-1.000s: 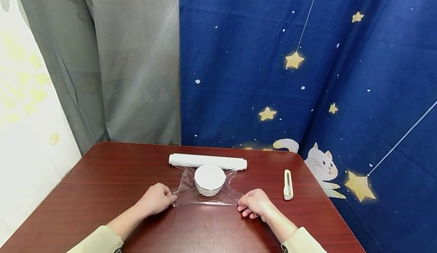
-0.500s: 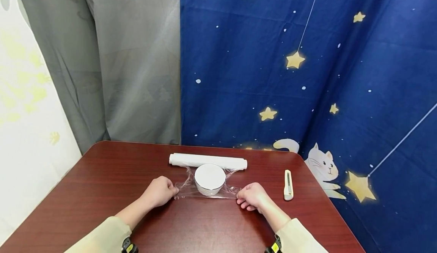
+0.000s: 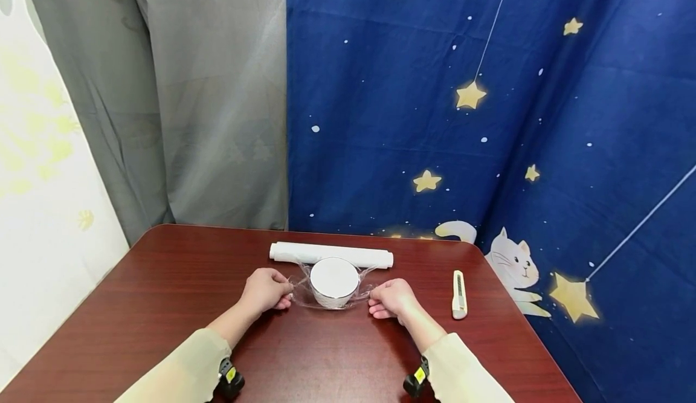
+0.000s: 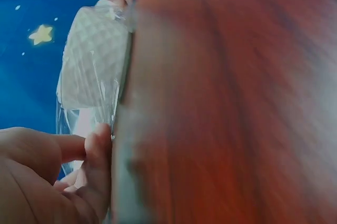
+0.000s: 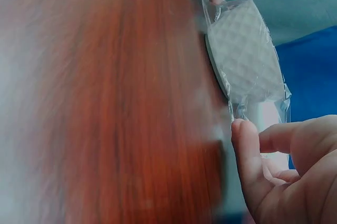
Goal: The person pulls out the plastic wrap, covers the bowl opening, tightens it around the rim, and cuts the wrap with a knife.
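Note:
A white bowl point(image 3: 334, 279) with a quilted, diamond-patterned side stands upright near the middle of the table. Clear cling film point(image 5: 247, 50) lies over it and down its side, gathered at both sides. To the left of the bowl, my left hand point(image 3: 266, 290) pinches one front corner of the film between thumb and fingers. My right hand point(image 3: 394, 300) pinches the opposite corner on the right, low by the tabletop. Just behind the bowl lies the white film roll point(image 3: 331, 254), partly hidden by it.
A cream utility knife point(image 3: 459, 295) lies on the right of the dark red wooden table point(image 3: 163, 306). Grey and star-patterned blue curtains point(image 3: 380, 101) hang beyond the far edge. Both wrists carry small black cameras point(image 3: 231, 380).
Both hands have moved forward and inward, closer to the bowl, bringing the film's front edge in from a taut sheet in front to around its base.

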